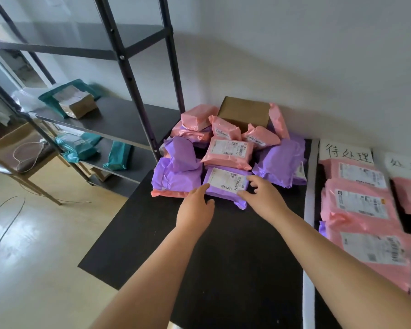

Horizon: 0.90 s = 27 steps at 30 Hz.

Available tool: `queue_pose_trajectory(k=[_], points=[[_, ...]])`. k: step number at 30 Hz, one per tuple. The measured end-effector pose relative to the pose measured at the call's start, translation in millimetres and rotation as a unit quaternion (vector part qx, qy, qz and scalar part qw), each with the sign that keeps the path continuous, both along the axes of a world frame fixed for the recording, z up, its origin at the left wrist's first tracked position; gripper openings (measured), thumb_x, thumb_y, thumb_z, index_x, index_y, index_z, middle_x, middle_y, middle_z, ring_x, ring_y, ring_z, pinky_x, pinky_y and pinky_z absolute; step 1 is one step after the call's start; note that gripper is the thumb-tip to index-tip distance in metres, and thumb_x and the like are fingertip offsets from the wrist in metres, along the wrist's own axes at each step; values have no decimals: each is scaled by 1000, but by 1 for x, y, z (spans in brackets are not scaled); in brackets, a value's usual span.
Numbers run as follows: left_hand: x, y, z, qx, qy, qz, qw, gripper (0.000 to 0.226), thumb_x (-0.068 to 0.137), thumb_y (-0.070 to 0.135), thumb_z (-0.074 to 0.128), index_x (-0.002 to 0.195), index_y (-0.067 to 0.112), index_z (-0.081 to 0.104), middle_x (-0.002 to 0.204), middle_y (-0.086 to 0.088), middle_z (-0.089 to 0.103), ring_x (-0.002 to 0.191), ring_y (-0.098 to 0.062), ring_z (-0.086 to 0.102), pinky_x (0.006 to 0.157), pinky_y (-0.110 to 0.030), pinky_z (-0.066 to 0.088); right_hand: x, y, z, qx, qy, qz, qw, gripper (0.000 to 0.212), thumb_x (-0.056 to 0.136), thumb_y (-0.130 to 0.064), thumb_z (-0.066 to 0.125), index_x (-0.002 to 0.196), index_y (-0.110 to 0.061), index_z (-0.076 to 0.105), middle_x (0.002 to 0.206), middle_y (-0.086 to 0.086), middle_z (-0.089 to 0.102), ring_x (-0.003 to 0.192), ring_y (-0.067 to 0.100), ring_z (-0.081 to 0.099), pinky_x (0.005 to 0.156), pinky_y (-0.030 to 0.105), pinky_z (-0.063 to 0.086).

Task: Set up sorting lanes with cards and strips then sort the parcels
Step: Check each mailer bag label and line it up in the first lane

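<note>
A heap of pink and purple parcels [226, 148] lies at the far end of the black table [235, 257]. At its front lies a purple parcel [220, 189] with a white label. My left hand [196, 208] touches its left edge with straight fingers. My right hand [261, 195] rests on its right side, fingers bent over the label and the near edge. A grey strip [310, 210] runs down the table. To the strip's right, several pink parcels [363, 205] lie in a lane under a white card [345, 154] with handwritten characters. A second card [406, 166] heads another lane.
A brown cardboard box [244, 112] stands behind the heap against the wall. A black metal shelf rack [119, 119] on the left holds teal parcels [78, 146] and a small box. A wooden stool [22, 157] and cables are on the floor at left.
</note>
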<state>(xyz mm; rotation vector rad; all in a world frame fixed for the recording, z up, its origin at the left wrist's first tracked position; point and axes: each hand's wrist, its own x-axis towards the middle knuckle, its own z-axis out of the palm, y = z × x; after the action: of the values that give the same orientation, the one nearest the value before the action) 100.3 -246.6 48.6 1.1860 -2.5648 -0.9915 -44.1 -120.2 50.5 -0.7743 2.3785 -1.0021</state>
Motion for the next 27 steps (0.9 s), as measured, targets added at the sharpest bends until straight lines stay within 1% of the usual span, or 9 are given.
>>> queue_pose_trajectory(k=[1, 3, 6, 12, 17, 19, 21, 24, 27], points=[[-4, -12, -4, 2, 0, -6, 1000, 51, 98, 22, 53, 147, 25, 43, 146, -3, 51, 128, -22, 52, 96, -34, 46, -1, -9, -2, 1, 0, 0, 1000, 51, 92, -32, 69, 139, -19, 51, 134, 0, 59, 107, 10, 56, 74, 21, 43], [-11, -39, -10, 11, 2, -12, 1000, 49, 97, 19, 53, 146, 20, 45, 144, -7, 51, 128, -26, 52, 102, -35, 45, -2, -30, -7, 8, 1, -5, 1000, 50, 92, -32, 69, 137, -19, 52, 133, 0, 61, 114, 16, 59, 83, 28, 48], [-13, -83, -20, 20, -6, -12, 1000, 51, 96, 18, 54, 146, 19, 44, 145, -7, 50, 130, -26, 50, 104, -34, 42, 4, -67, -15, 29, -3, -29, 999, 53, 92, -33, 68, 141, -22, 50, 136, 1, 58, 121, 22, 56, 88, 31, 44], [-14, -184, -42, -12, -61, -21, 998, 50, 96, 18, 51, 145, 27, 47, 146, 0, 50, 124, -24, 53, 91, -33, 45, 23, -153, -30, 38, -14, -50, 998, 52, 94, -26, 64, 143, -22, 49, 139, 3, 56, 124, 26, 54, 86, 29, 37], [-30, -229, -56, -24, -81, -57, 995, 39, 90, 16, 54, 128, 20, 61, 123, -7, 64, 111, -30, 57, 88, -38, 48, 36, -186, -39, 54, -13, -104, 993, 50, 94, -26, 63, 142, -20, 51, 136, 3, 58, 120, 23, 56, 86, 27, 37], [-37, -234, -61, -32, -90, -63, 993, 34, 90, 18, 55, 122, 16, 63, 115, -9, 66, 105, -32, 58, 83, -38, 49, 40, -189, -42, 60, -13, -122, 991, 48, 95, -26, 63, 141, -21, 51, 135, 2, 58, 120, 22, 55, 86, 27, 37], [-42, -236, -67, -7, -87, -40, 995, 28, 91, 22, 56, 117, 13, 61, 109, -10, 66, 102, -33, 59, 80, -37, 49, 41, -189, -43, 68, -16, -131, 989, 46, 96, -25, 62, 141, -21, 51, 136, 2, 57, 122, 21, 55, 87, 26, 36], [-48, -239, -71, 37, -81, -9, 996, 24, 96, 31, 53, 112, 14, 61, 102, -9, 67, 97, -33, 60, 71, -33, 43, 41, -188, -42, 77, -12, -140, 987, 45, 96, -24, 62, 140, -20, 53, 136, 3, 58, 121, 22, 55, 86, 26, 36], [-53, -244, -69, 18, -98, -34, 994, 25, 99, 31, 48, 99, 14, 67, 94, -10, 68, 84, -31, 58, 64, -31, 38, 41, -190, -38, 75, -6, -147, 986, 43, 96, -23, 62, 138, -21, 54, 134, 2, 58, 120, 22, 55, 85, 27, 36]])
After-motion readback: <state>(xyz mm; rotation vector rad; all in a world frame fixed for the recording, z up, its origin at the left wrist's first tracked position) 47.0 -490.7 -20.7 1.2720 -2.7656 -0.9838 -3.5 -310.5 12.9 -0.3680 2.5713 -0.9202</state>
